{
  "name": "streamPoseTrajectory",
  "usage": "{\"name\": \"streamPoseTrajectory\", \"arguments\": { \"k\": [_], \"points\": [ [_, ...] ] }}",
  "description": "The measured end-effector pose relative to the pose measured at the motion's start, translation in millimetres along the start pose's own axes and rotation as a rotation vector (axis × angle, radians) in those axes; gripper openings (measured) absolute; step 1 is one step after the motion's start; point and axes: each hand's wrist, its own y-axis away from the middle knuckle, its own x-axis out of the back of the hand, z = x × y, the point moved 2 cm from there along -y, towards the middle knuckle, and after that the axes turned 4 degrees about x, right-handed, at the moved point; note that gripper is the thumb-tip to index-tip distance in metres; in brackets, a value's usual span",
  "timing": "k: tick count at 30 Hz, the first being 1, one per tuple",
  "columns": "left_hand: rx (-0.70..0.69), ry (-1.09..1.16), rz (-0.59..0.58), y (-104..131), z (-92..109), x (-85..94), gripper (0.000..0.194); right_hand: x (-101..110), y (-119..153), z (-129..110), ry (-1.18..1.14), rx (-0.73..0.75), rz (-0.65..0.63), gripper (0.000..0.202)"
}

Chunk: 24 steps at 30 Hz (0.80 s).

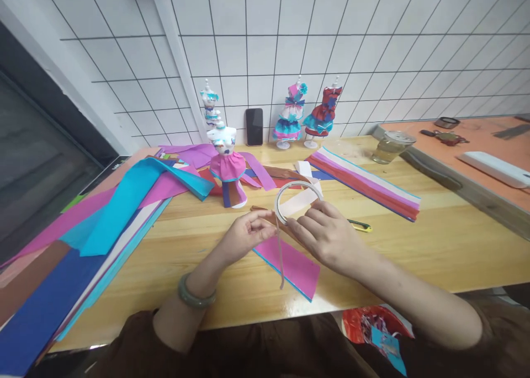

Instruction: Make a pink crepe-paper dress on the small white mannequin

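My right hand (325, 232) is closed on a thin white roll of tape (279, 201), held upright above the table. A narrow strip (281, 262) hangs down from the roll's left side. The fingertips of my left hand (248, 232) are pinched together at the top of that strip, beside the roll. Beneath both hands lies a pink paper piece (296, 265) with a blue edge. A small dress form with a pink skirt (227, 165) stands behind my left hand.
Coloured paper strips (120, 201) cover the left side, and a layered stack (368, 185) lies at right. More dress forms (290, 116), a phone (254, 127) and a cup (391, 147) stand at the back. A yellow cutter (361, 226) lies beyond my right hand.
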Motion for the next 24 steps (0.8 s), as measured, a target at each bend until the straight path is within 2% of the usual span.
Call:
{"name": "streamPoseTrajectory", "arguments": {
  "k": [3, 7, 17, 20, 24],
  "points": [
    [-0.034, 0.024, 0.040, -2.8, -1.0, 2.9, 0.063, -4.6, -13.2, 4.3, 0.008, 0.085, -0.041, 0.024],
    [-0.044, 0.045, 0.048, -4.3, -2.3, 3.9, 0.064, -5.3, -25.6, 8.9, 0.028, 0.175, -0.063, 0.030],
    [-0.023, 0.069, -0.033, -2.5, 0.3, 1.3, 0.042, -1.2, -35.8, 8.3, 0.043, 0.288, -0.104, 0.028],
    [-0.022, 0.050, -0.020, -3.2, 2.2, 0.8, 0.034, 0.8, -38.4, 6.9, 0.035, 0.303, -0.108, 0.029],
    [-0.016, 0.028, -0.037, -4.7, 1.0, 1.7, 0.032, 3.0, -42.3, 9.1, 0.023, 0.321, -0.126, 0.031]
  ]
}}
